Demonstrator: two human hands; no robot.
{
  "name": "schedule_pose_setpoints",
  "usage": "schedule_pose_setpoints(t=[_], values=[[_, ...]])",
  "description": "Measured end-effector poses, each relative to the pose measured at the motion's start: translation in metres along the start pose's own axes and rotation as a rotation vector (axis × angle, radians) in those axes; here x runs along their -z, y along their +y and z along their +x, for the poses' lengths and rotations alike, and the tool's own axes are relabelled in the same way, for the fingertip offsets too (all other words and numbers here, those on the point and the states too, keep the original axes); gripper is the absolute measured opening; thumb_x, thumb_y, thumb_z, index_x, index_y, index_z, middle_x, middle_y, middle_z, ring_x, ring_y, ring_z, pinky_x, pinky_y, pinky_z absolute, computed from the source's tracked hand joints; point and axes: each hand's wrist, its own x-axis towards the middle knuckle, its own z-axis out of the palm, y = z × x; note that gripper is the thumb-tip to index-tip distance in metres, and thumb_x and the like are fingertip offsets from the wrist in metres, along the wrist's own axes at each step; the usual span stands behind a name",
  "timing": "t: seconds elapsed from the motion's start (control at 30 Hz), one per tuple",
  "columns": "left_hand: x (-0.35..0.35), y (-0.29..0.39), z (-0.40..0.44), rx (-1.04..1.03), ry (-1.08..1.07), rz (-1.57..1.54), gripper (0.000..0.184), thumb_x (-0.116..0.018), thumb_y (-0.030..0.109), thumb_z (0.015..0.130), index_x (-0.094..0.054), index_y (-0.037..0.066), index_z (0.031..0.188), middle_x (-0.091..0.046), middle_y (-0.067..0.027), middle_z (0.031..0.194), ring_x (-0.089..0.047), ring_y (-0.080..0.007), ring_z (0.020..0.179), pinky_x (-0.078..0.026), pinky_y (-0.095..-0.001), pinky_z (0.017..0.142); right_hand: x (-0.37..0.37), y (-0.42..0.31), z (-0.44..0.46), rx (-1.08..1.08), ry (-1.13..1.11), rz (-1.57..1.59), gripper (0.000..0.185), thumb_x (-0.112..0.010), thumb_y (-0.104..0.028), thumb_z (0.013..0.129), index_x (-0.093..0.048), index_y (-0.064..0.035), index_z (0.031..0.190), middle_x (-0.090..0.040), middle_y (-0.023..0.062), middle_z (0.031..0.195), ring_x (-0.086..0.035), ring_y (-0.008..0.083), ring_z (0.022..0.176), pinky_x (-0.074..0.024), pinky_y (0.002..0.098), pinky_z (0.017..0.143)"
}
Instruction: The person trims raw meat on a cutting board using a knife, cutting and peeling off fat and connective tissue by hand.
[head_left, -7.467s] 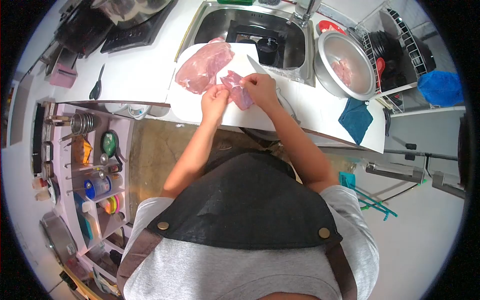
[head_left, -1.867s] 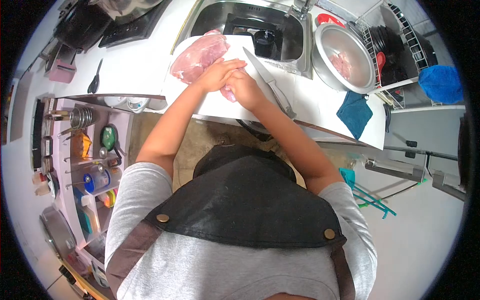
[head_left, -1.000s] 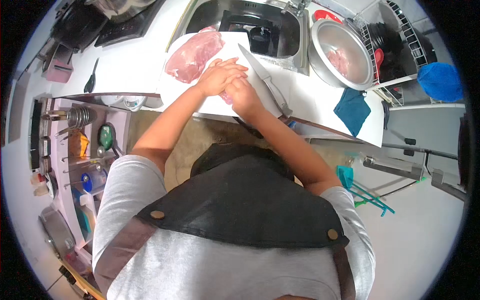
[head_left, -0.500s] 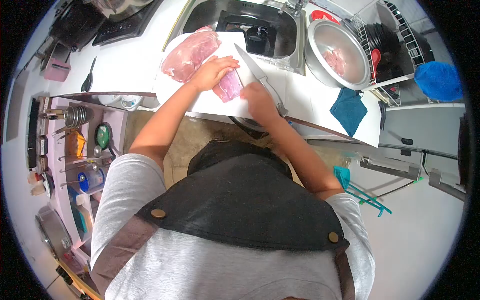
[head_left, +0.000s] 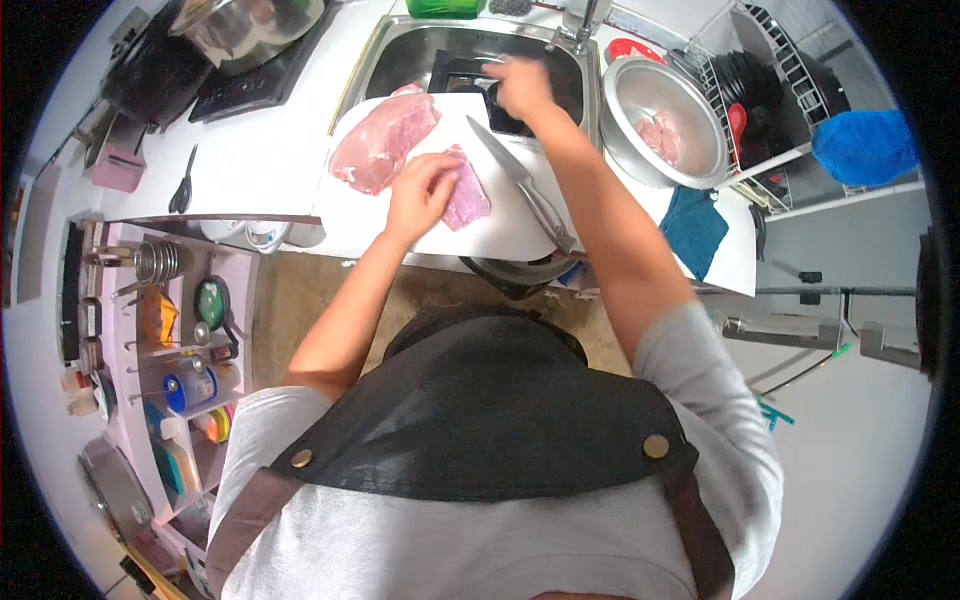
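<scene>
A thin slice of raw meat lies on the white cutting board. My left hand is at the slice's upper left edge, its curled fingers and thumb closed on it. Just left of the slice sits a large piece of raw meat. A knife rests on the board to the right, its blade pointing toward the sink, and neither hand touches it. My right hand is over the sink, blurred by motion, so its fingers do not show clearly.
A metal bowl holding pieces of meat stands right of the sink, with a teal cloth in front. A dish rack is at the far right. Scissors lie on the left counter near a stove with a pot.
My right hand has moved from beside the slice and knife, up and away over the sink. My left hand has shifted toward the slice's left edge, uncovering more of it. The camera view has tilted slightly.
</scene>
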Motion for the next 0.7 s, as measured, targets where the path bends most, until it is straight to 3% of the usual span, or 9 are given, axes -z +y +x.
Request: schedule_pose_setpoints(t=[0.07,0.23,0.3,0.37,0.4,0.47,0.53,0.6,0.7], values=[[-0.001,-0.001,0.005,-0.388,-0.253,0.298,0.019,-0.064,0.010,0.079,-0.067,0.009,0.097,-0.062,-0.0084,0.099,-0.057,-0.0246,0.096,-0.042,-0.0363,0.090,-0.013,0.015,-0.003,0.007,-0.349,-0.036,0.033,-0.060,-0.006,0.070,-0.073,-0.0212,0.096,-0.068,0.0126,0.085,-0.065,0.0339,0.084,-0.0518,0.0404,0.078],[-0.012,0.004,0.016,-0.303,-0.457,0.329,0.013,-0.069,0.014,0.073,-0.068,0.008,0.084,-0.061,-0.0078,0.087,-0.058,-0.0288,0.089,-0.044,-0.0390,0.085,0.004,0.006,0.012,-0.206,-0.220,0.107,0.019,-0.062,-0.008,0.069,-0.073,-0.0139,0.083,-0.067,0.0133,0.080,-0.065,0.0351,0.080,-0.0514,0.0417,0.080],[-0.016,-0.005,0.027,-0.337,-0.462,0.321,0.012,-0.069,0.012,0.073,-0.068,0.008,0.084,-0.062,-0.0083,0.084,-0.059,-0.0294,0.085,-0.045,-0.0382,0.082,-0.002,0.018,0.007,0.023,-0.467,0.142,0.019,-0.064,-0.007,0.065,-0.072,-0.0074,0.083,-0.067,0.0147,0.080,-0.065,0.0320,0.076,-0.0521,0.0379,0.073],[-0.017,-0.014,0.028,-0.363,-0.465,0.308,0.011,-0.068,0.011,0.074,-0.067,0.007,0.084,-0.062,-0.0088,0.080,-0.060,-0.0300,0.082,-0.047,-0.0375,0.078,-0.001,0.021,-0.001,-0.030,-0.345,0.169,0.019,-0.064,-0.007,0.066,-0.073,-0.0099,0.083,-0.068,0.0139,0.081,-0.065,0.0335,0.076,-0.0519,0.0390,0.076],[-0.016,-0.014,0.030,-0.335,-0.429,0.280,0.010,-0.067,0.010,0.075,-0.067,0.006,0.084,-0.063,-0.0103,0.080,-0.061,-0.0301,0.079,-0.048,-0.0365,0.075,0.005,0.019,-0.004,-0.068,-0.225,0.194,0.019,-0.064,-0.007,0.067,-0.073,-0.0123,0.082,-0.068,0.0131,0.081,-0.065,0.0349,0.077,-0.0517,0.0400,0.078],[-0.014,-0.009,0.030,-0.302,-0.399,0.251,0.009,-0.066,0.009,0.077,-0.067,0.005,0.085,-0.064,-0.0118,0.079,-0.062,-0.0303,0.076,-0.048,-0.0356,0.072,0.044,-0.003,-0.019,-0.095,-0.270,0.273,0.018,-0.069,-0.011,0.066,-0.074,-0.0134,0.083,-0.069,0.0117,0.080,-0.066,0.0302,0.076,-0.0523,0.0366,0.076],[-0.013,-0.002,0.030,-0.095,-0.345,0.173,0.009,-0.064,0.004,0.078,-0.067,0.004,0.087,-0.065,-0.0107,0.074,-0.063,-0.0269,0.069,-0.049,-0.0347,0.066,0.060,-0.014,-0.044,-0.256,-0.561,0.493,0.019,-0.075,-0.018,0.063,-0.073,-0.0107,0.081,-0.069,0.0107,0.077,-0.067,0.0246,0.072,-0.0525,0.0342,0.073],[-0.014,-0.003,0.031,0.006,-0.351,0.113,0.008,-0.063,0.004,0.080,-0.066,0.003,0.086,-0.065,-0.0110,0.073,-0.063,-0.0233,0.067,-0.049,-0.0332,0.064,0.068,-0.027,-0.077,-0.199,-0.581,0.619,0.021,-0.077,-0.021,0.061,-0.072,-0.0074,0.077,-0.068,0.0105,0.074,-0.066,0.0214,0.068,-0.0519,0.0317,0.068],[-0.014,0.001,0.031,0.124,-0.352,0.061,0.007,-0.062,0.007,0.083,-0.066,0.002,0.086,-0.065,-0.0086,0.071,-0.059,-0.0131,0.064,-0.047,-0.0284,0.063,0.039,-0.048,-0.115,-0.390,-0.402,0.956,0.022,-0.077,-0.012,0.064,-0.070,-0.0027,0.083,-0.068,0.0081,0.072,-0.063,0.0120,0.066,-0.0492,0.0261,0.063]])
